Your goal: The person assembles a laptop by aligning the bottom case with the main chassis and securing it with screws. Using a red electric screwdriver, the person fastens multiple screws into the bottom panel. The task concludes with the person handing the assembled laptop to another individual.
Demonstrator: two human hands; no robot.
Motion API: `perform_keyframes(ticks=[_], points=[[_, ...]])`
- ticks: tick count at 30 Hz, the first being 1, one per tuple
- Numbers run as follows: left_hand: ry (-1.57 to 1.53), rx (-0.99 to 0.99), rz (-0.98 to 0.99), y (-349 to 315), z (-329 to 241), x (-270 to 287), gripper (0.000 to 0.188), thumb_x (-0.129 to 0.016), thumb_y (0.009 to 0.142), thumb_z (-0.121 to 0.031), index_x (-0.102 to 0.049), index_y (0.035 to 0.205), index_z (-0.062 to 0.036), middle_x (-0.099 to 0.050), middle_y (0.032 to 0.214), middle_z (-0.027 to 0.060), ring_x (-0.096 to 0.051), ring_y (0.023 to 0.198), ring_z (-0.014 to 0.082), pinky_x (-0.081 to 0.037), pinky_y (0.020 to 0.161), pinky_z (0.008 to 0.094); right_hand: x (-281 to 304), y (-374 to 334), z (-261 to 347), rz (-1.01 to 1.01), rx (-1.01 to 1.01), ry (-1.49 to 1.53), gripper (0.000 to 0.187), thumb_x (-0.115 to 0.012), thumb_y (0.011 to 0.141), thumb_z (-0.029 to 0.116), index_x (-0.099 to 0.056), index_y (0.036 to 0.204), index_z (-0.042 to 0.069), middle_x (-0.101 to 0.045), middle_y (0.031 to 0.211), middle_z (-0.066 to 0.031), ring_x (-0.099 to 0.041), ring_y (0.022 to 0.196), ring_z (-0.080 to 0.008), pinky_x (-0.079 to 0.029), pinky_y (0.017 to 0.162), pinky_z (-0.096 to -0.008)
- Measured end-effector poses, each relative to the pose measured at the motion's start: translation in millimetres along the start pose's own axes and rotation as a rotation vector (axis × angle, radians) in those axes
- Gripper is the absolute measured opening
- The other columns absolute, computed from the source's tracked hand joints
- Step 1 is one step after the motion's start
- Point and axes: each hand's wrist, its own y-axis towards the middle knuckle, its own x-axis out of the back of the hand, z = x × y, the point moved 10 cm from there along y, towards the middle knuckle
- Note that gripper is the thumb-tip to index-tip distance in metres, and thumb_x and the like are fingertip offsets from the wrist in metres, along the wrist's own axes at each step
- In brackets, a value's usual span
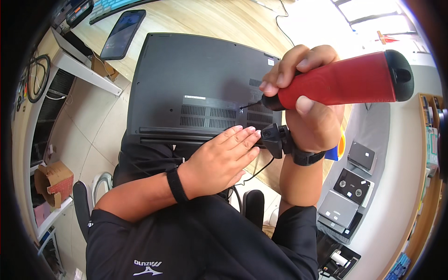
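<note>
A dark grey laptop [186, 70] lies upside down on the wooden table, its underside with vent slots facing up. My right hand [319, 123] grips a red electric screwdriver [350, 83] with black ends, held nearly level above the laptop's right side. Its thin bit reaches down to a spot between the vent groups; whether it sits in a screw is too small to tell. Along the laptop's near edge rests my left hand [217, 161], fingers stretched out flat and holding nothing.
A phone [123, 35] lies at the far left of the table, beside a light-blue keyboard [109, 8]. On the right, several laptops [338, 207] lie on a grey surface. An open cardboard box [55, 183] sits on a shelf at the left.
</note>
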Motion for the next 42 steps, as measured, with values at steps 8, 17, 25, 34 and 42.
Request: perform_keyframes(ticks=[8,17,25,34,42], points=[[-0.045,0.031,0.074,2.6,1.6,0.8,0.052,-0.072,0.082,-0.024,-0.063,0.128,-0.0017,-0.049,0.150,0.0178,-0.044,0.142,0.0319,-0.030,0.121,0.0464,38.1,-8.6,47.6,0.003,0.067,0.159,0.041,-0.062,0.084,0.012,-0.047,0.121,0.002,-0.055,0.099,-0.0154,-0.061,0.087,-0.0273,-0.052,0.085,-0.0453],[-0.006,0.053,0.100,14.3,-2.1,3.2,0.054,-0.075,0.079,-0.023,-0.063,0.127,-0.0024,-0.052,0.144,0.0166,-0.046,0.137,0.0339,-0.033,0.117,0.0479,63.3,-73.6,82.1,-0.265,0.104,-0.199,0.077,-0.080,0.087,0.044,-0.040,0.139,0.003,-0.058,0.095,-0.0135,-0.063,0.080,-0.0247,-0.055,0.074,-0.0413],[-0.068,0.024,0.119,31.6,-10.6,-8.6,0.051,-0.076,0.080,-0.020,-0.065,0.126,-0.0018,-0.050,0.147,0.0194,-0.042,0.142,0.0360,-0.030,0.119,0.0484,50.9,-85.5,72.2,-0.284,0.076,-0.240,0.072,-0.076,0.088,0.053,-0.044,0.139,0.011,-0.057,0.095,-0.0099,-0.061,0.079,-0.0232,-0.054,0.073,-0.0428],[-0.002,0.019,0.125,42.5,-15.3,-19.1,0.050,-0.072,0.082,-0.022,-0.064,0.128,-0.0048,-0.050,0.149,0.0179,-0.041,0.143,0.0324,-0.027,0.122,0.0459,44.1,-82.6,64.1,-0.119,0.115,-0.158,0.067,-0.083,0.085,0.040,-0.048,0.131,0.008,-0.059,0.093,-0.0145,-0.064,0.080,-0.0265,-0.055,0.074,-0.0416],[0.019,0.012,0.074,42.1,-15.3,-17.3,0.051,-0.072,0.083,-0.024,-0.064,0.130,-0.0084,-0.050,0.149,0.0178,-0.043,0.141,0.0321,-0.028,0.121,0.0454,42.0,-92.1,60.6,-0.160,0.009,-0.194,0.065,-0.082,0.087,0.033,-0.044,0.132,0.004,-0.058,0.095,-0.0146,-0.063,0.084,-0.0256,-0.054,0.076,-0.0385]])
